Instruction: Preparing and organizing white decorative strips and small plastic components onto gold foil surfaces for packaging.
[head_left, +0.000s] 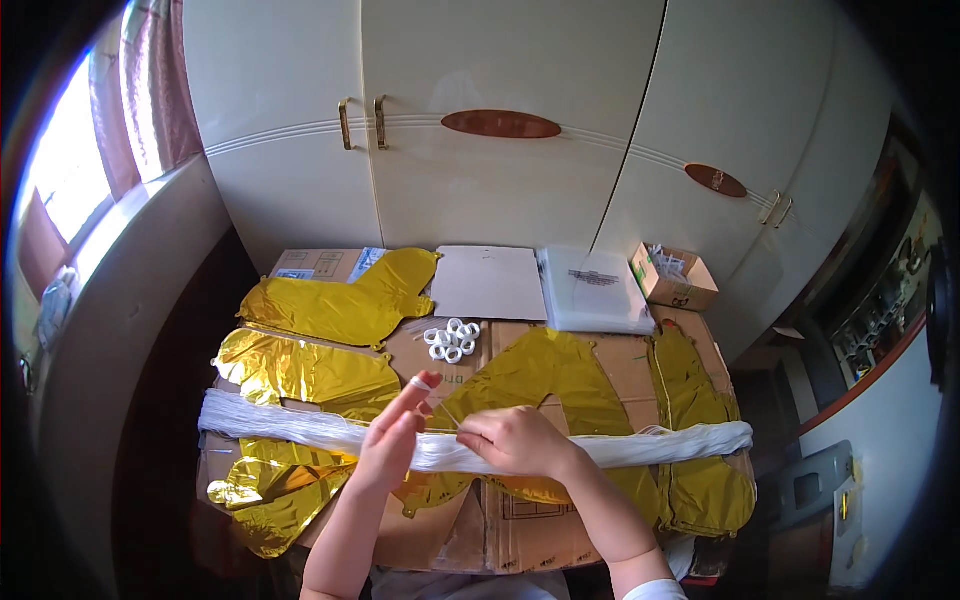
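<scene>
Left hand (pixel 390 445) with fingers extended, its grip unclear; right hand (pixel 515 440) pinching a thin strand (pixel 450 414) over the white thread hank (pixel 650 446), which lies across gold foil balloons (pixel 330 308) on cardboard (pixel 550 552); uneven pulling might tangle the hank

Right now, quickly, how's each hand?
Left hand: open, white band around one of its fingers.
Right hand: closed, seemingly pinching a thin strand.

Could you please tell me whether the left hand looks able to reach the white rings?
Probably yes: the left hand is close to the white rings, which lie uncovered on the cardboard, and nothing appears to block the way.
</scene>
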